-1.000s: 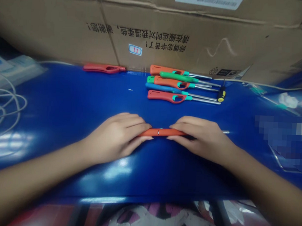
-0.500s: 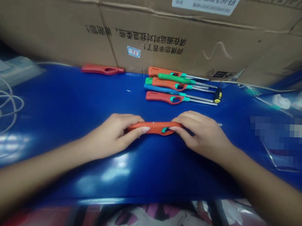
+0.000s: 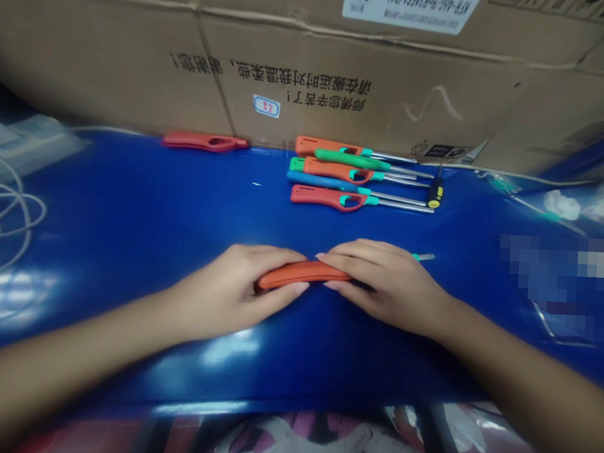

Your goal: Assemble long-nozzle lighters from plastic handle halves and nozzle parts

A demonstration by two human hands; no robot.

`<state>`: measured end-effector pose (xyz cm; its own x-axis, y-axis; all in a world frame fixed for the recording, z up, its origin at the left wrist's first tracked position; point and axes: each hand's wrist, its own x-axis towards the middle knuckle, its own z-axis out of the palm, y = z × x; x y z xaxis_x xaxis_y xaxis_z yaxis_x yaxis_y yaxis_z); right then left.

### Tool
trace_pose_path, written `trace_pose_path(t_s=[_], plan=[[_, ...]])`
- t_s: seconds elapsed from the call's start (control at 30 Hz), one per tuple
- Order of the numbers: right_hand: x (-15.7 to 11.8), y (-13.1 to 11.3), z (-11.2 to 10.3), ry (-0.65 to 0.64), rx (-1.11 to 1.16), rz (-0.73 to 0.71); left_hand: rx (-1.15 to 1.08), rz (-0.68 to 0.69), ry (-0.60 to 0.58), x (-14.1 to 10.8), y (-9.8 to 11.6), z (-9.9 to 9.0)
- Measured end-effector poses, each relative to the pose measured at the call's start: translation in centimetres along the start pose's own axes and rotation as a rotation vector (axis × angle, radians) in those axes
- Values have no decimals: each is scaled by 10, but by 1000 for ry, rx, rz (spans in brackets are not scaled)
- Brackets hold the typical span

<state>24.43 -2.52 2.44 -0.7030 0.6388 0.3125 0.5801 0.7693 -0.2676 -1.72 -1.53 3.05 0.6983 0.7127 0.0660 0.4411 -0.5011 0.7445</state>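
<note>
Both hands hold an orange stick lighter (image 3: 304,273) above the front half of the blue table. It is turned on edge, so its narrow side with a lengthwise seam shows. My left hand (image 3: 244,284) pinches the handle's rear end between thumb and fingers. My right hand (image 3: 379,283) grips the front part, hiding the trigger loop. Behind the right hand, a teal piece with a short metal tip (image 3: 423,257) sticks out; whether it belongs to the held lighter I cannot tell. Farther back lie several stick lighters (image 3: 328,195) in orange, green, blue and red, metal tubes pointing right.
A red lighter casing (image 3: 200,141) without a tube lies at the back left, against a large cardboard box (image 3: 139,66). A black and yellow screwdriver (image 3: 435,192) rests by the tube tips. White cable (image 3: 30,194) coils at left; clear plastic and white scraps (image 3: 563,203) lie at right.
The held lighter has been rolled from its flat face onto its edge and brought slightly toward me. My right hand has slid left along it, covering the trigger opening.
</note>
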Motion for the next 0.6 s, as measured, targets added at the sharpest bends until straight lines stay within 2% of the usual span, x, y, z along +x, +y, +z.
trace_pose_path(t_s=[0.07, 0.17, 0.3, 0.4, 0.6], plan=[[0, 0, 0, 15, 20, -32, 167, 139, 7, -3, -4, 3], [-2, 0, 0, 32, 67, -72, 313, 225, -15, -7, -8, 6], [-4, -3, 1, 42, 68, -84, 401, 235, -58, -8, -8, 7], [-2, -3, 1, 33, 51, -36, 404, 234, -49, -5, -7, 3], [0, 9, -7, -16, -43, 33, 278, 204, -125, 3, -12, -16]])
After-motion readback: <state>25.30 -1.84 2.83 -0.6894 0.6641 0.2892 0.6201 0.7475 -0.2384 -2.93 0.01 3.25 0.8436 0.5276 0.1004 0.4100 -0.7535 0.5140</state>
